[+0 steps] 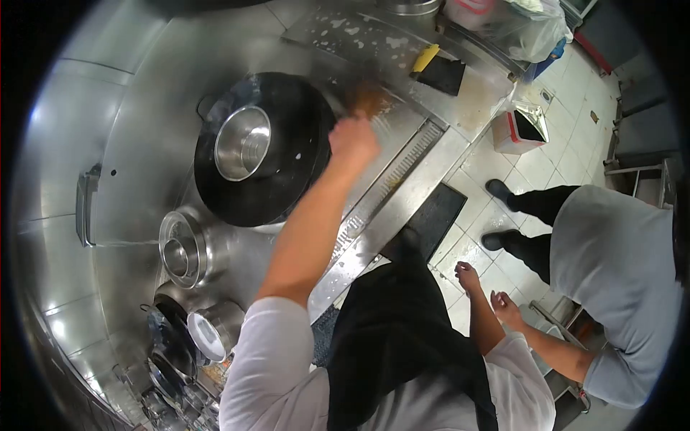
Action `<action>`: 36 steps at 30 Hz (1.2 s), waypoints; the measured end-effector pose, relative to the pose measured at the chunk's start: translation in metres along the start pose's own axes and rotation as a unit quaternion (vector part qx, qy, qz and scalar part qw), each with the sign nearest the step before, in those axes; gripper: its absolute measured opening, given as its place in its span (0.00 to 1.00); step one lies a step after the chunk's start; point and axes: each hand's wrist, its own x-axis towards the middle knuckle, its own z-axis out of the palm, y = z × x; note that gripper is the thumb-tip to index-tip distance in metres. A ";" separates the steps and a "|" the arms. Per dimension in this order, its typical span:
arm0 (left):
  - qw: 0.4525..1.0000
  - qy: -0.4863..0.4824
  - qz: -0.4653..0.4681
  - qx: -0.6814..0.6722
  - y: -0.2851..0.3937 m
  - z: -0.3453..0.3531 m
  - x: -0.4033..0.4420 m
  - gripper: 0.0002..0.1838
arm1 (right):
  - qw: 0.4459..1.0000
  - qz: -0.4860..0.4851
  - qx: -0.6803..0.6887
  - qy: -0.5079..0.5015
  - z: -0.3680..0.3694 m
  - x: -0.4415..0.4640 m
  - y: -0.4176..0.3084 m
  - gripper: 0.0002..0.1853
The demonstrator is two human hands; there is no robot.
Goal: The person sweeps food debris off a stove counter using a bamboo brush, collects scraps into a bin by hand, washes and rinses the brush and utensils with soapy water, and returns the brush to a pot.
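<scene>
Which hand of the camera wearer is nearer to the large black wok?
The left. The left hand is close beside the rim of the black wok; the right hand is farther away, past the counter's front edge.

1 head-worn camera supplies 1 view. It looks from above the wearer's body, facing forward and steeply down; the black apron [402, 330] occupies the bottom centre. The lens takes in a wide field, with dark, curved corners and visibly bowed tile lines. The steel counter [413, 190] crosses the frame diagonally. Nearest the lens are the wearer's shoulders; the left hand [353, 144] and wok [298, 136] sit farther out, the tiled floor [535, 169] lower, and 1 co-worker [611, 244] at the right margin.
</scene>
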 end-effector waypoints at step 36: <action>0.969 -0.225 0.064 0.083 -0.264 0.101 -0.315 0.37 | 0.987 0.134 0.057 -0.071 -0.024 0.014 -0.013 0.21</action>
